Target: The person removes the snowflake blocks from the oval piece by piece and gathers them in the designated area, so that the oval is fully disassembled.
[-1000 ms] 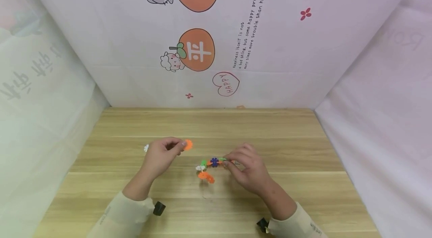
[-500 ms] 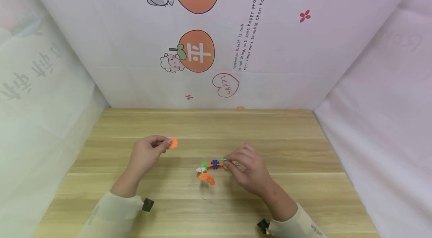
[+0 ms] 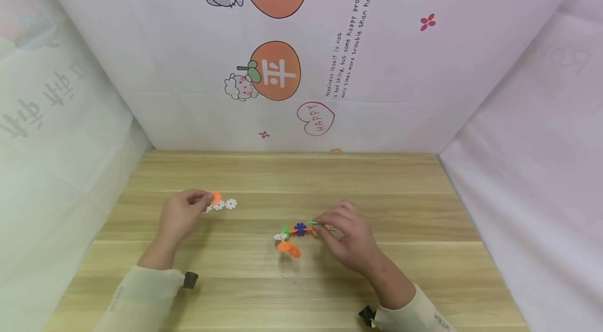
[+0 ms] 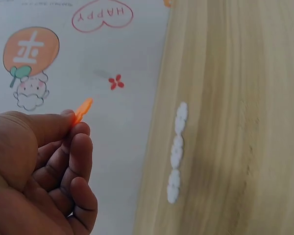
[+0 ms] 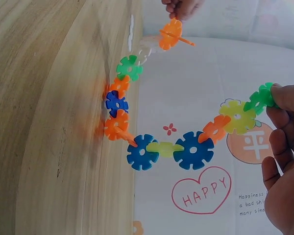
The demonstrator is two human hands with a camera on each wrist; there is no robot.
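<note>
Orange disc (image 3: 216,197), pinched by left hand (image 3: 181,214); chain (image 3: 300,229), pinched at green end (image 5: 260,99) by right hand (image 3: 347,235), extended toward 9 o'clock; white discs (image 3: 231,203), laid on worktop (image 3: 254,290) at left hand's 3 o'clock.

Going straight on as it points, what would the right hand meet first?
Past the green disc that the right hand pinches, probably the yellow disc joined to it, though depth is unclear.

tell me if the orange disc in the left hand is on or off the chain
Off. In the head view the left hand pinches the orange disc clear of the chain, with a gap between them.
</note>
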